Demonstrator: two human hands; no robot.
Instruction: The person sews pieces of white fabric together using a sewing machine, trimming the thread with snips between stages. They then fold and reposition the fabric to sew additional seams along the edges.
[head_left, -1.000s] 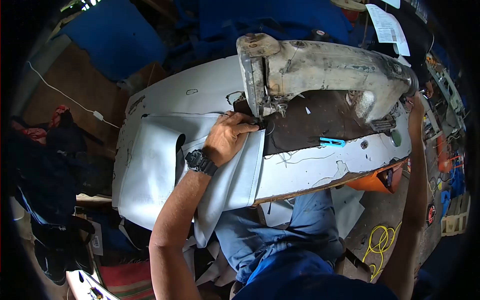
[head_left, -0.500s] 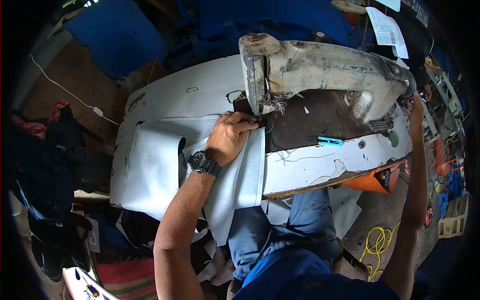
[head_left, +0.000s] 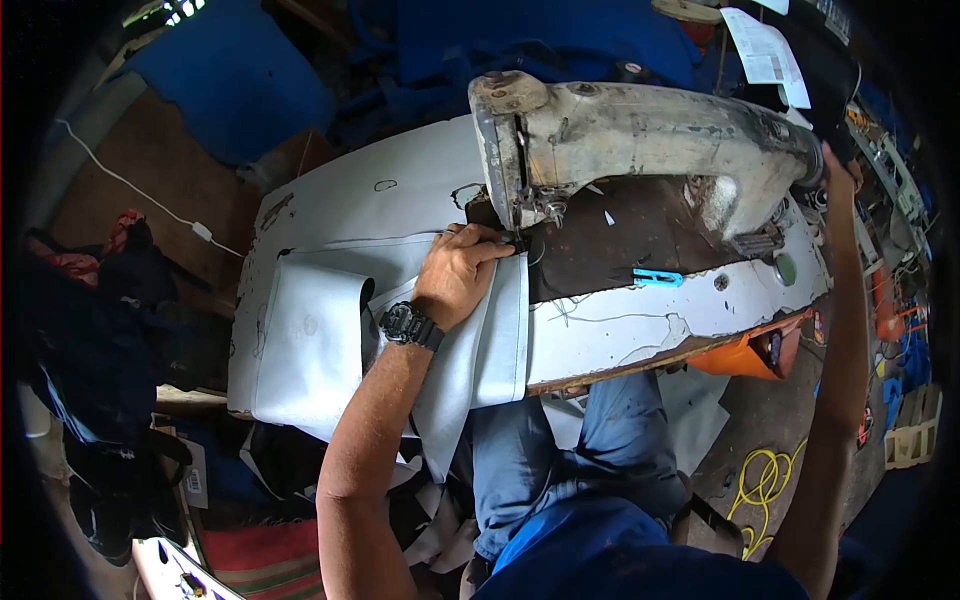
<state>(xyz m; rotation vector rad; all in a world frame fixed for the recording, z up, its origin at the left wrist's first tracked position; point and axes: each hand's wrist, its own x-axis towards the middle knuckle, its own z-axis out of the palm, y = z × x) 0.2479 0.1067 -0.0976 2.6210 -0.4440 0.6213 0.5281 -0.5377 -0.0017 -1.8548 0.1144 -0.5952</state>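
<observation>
My left hand (head_left: 461, 264), with a black watch on its wrist, presses down on the light grey-white fabric (head_left: 315, 330), its fingertips beside the needle area of a worn sewing machine (head_left: 650, 135). The fingers look close together; the fabric lies flat under them and folds over at the left, hanging past the table's front edge. At the far right my right hand (head_left: 840, 172) is by the handwheel (head_left: 812, 160) at the machine's end, its fingers mostly hidden. A light blue thread snipper (head_left: 657, 278) lies on the tabletop in front of the machine.
The chipped white table (head_left: 620, 340) has loose threads on it. An orange pouch (head_left: 745, 358) hangs below its front edge. Yellow cable (head_left: 765, 480) is coiled on the floor at the right. Printed paper (head_left: 766, 58) hangs at the back right, and dark clothing (head_left: 110, 350) lies at the left.
My right hand has moved slightly up on the handwheel. My left hand stays on the fabric in nearly the same place. The view has shifted a little.
</observation>
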